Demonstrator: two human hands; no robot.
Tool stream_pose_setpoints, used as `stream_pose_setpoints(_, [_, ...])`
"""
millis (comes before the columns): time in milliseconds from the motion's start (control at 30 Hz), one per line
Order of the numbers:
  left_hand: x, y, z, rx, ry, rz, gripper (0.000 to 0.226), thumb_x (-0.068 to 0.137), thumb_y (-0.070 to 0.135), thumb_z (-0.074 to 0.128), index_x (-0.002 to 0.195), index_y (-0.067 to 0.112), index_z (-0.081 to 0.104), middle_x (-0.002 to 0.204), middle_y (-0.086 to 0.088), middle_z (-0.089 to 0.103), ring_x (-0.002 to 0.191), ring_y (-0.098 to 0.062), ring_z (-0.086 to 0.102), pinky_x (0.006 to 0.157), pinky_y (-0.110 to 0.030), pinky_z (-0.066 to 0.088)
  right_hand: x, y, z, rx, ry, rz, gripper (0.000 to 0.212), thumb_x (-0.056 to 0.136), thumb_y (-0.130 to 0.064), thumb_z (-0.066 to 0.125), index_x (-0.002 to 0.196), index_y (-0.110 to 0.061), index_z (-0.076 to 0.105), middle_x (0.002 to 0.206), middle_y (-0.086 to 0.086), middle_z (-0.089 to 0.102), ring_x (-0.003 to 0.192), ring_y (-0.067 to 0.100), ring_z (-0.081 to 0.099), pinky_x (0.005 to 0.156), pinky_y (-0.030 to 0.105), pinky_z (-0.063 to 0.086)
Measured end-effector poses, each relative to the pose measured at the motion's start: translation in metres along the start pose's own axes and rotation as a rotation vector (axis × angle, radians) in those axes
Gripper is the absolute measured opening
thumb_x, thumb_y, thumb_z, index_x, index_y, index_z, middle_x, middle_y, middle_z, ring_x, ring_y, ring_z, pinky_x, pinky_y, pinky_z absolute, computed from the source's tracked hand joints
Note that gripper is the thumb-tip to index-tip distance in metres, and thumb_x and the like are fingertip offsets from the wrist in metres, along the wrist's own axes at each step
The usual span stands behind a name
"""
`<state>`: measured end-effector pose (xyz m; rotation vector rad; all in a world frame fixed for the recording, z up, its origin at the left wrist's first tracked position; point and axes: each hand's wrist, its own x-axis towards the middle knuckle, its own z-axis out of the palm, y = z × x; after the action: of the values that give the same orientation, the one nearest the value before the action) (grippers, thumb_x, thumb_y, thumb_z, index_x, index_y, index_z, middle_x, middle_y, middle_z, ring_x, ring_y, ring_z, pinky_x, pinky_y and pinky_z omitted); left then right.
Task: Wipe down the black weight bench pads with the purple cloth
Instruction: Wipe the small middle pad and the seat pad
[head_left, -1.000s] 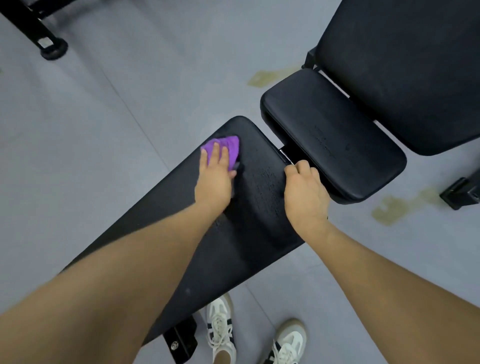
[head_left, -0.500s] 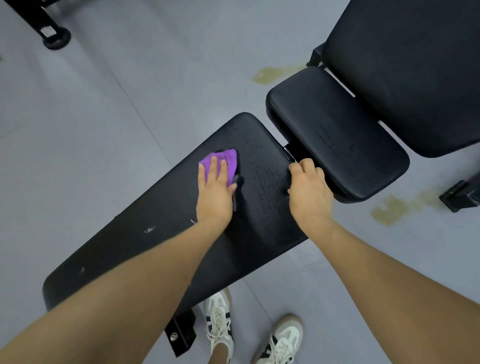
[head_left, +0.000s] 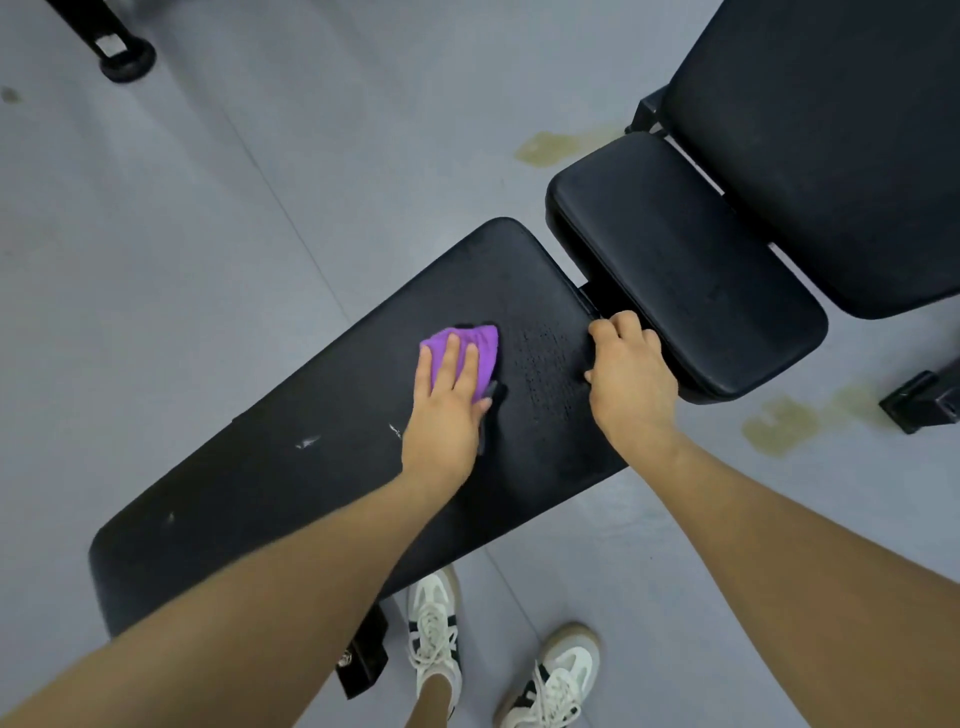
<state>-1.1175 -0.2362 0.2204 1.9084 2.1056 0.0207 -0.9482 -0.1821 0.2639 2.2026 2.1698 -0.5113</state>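
A long black bench pad (head_left: 291, 467) runs from lower left to the middle of the view. My left hand (head_left: 449, 410) lies flat on the purple cloth (head_left: 480, 345) and presses it against the pad's upper half. My right hand (head_left: 628, 379) grips the right edge of this pad near the gap to the small black seat pad (head_left: 685, 275). A wet beaded patch shows on the pad between my hands. A few white scuffs mark the pad left of my left wrist.
A second, larger black pad (head_left: 831, 145) fills the top right. Grey floor with yellowish stains (head_left: 779, 426) surrounds the bench. A black frame foot (head_left: 122, 57) stands at top left, another frame piece (head_left: 924, 400) at the right edge. My white sneakers (head_left: 434, 623) are below the bench.
My left hand has slid the cloth back along the pad, away from its far end and toward me. My right hand has kept its hold on the pad edge.
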Motion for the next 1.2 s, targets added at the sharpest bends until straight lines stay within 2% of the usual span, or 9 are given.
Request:
stream_pose_setpoints(267, [0.075,-0.002,-0.024,-0.124,0.017,-0.254,0.054,0.102,0.027,0.031,0.150,0.016,0.009,0.159,-0.003,-0.002,0.145,-0.030,-0.010,0.116,-0.031,0.007,0.000,0.005,0.007,0.014,0.026,-0.013,0.039,0.085,0.006,0.054,0.120,-0.010,0.048,0.121,0.006,0.042,0.101,0.024,0.040,0.059,0.032,0.033])
stream_pose_setpoints(400, [0.004,0.025,-0.002,-0.062,0.098,-0.061,0.053,0.099,0.021,0.039,0.148,0.012,0.019,0.157,-0.005,0.012,0.145,-0.031,0.000,0.118,-0.030,-0.003,-0.001,0.006,0.006,0.015,0.028,-0.017,0.037,0.086,0.004,0.054,0.120,-0.010,0.047,0.121,0.006,0.042,0.101,0.025,0.041,0.061,0.032,0.033])
stream_pose_setpoints(500, [-0.032,0.035,0.009,0.007,0.049,0.119,0.060,0.084,0.019,0.066,0.138,0.008,0.044,0.145,-0.012,0.041,0.137,-0.040,0.030,0.112,-0.045,0.016,-0.002,0.005,0.003,0.018,0.006,-0.018,0.037,0.087,0.002,0.054,0.122,-0.010,0.047,0.123,0.007,0.041,0.103,0.026,0.041,0.063,0.032,0.033])
stream_pose_setpoints(533, [-0.028,0.032,0.009,0.008,0.053,0.156,0.061,0.083,0.020,0.068,0.138,0.009,0.044,0.145,-0.013,0.041,0.136,-0.041,0.030,0.111,-0.046,0.020,-0.001,0.005,0.002,0.021,0.005,-0.017,0.036,0.088,0.001,0.054,0.122,-0.010,0.047,0.124,0.007,0.041,0.104,0.026,0.041,0.063,0.032,0.032])
stream_pose_setpoints(667, [0.033,0.018,-0.007,-0.114,-0.035,0.034,0.058,0.099,0.030,0.039,0.149,0.025,0.011,0.159,0.004,0.003,0.145,-0.027,-0.008,0.114,-0.036,0.022,-0.003,0.008,0.003,0.044,0.007,-0.042,0.037,0.088,-0.005,0.058,0.123,-0.010,0.047,0.124,0.005,0.041,0.105,0.025,0.041,0.065,0.031,0.035])
stream_pose_setpoints(867, [0.065,0.043,-0.016,-0.114,0.023,-0.199,0.051,0.102,0.026,0.030,0.150,0.021,0.012,0.159,0.001,0.001,0.145,-0.028,-0.009,0.115,-0.029,0.015,-0.007,0.030,0.000,0.267,-0.056,-0.045,0.048,0.088,-0.009,0.061,0.134,-0.011,0.045,0.129,0.003,0.043,0.115,0.025,0.042,0.087,0.036,0.041])
stream_pose_setpoints(967, [0.014,0.067,0.009,-0.054,0.094,-0.010,0.053,0.101,0.025,0.033,0.149,0.019,0.014,0.158,0.000,0.007,0.146,-0.027,-0.004,0.116,-0.028,0.002,-0.026,0.049,0.004,0.359,-0.022,0.042,0.044,0.088,-0.005,0.060,0.131,-0.009,0.050,0.124,0.005,0.048,0.112,0.026,0.047,0.094,0.035,0.042])
stream_pose_setpoints(1067, [-0.036,0.086,0.028,-0.017,-0.001,0.214,0.055,0.097,0.023,0.041,0.148,0.018,0.021,0.157,-0.004,0.016,0.146,-0.030,0.002,0.117,-0.041,0.020,-0.043,0.063,0.006,0.418,-0.010,0.111,0.041,0.086,-0.002,0.060,0.127,-0.007,0.056,0.120,0.007,0.051,0.105,0.027,0.055,0.090,0.036,0.046])
stream_pose_setpoints(1200, [-0.013,0.074,0.009,-0.043,-0.101,0.280,0.057,0.099,0.028,0.040,0.149,0.023,0.015,0.158,0.004,0.008,0.146,-0.024,-0.006,0.117,-0.032,0.015,-0.051,0.068,0.007,0.436,-0.022,0.167,0.035,0.086,0.002,0.057,0.120,-0.007,0.059,0.111,0.007,0.052,0.090,0.023,0.056,0.076,0.029,0.042])
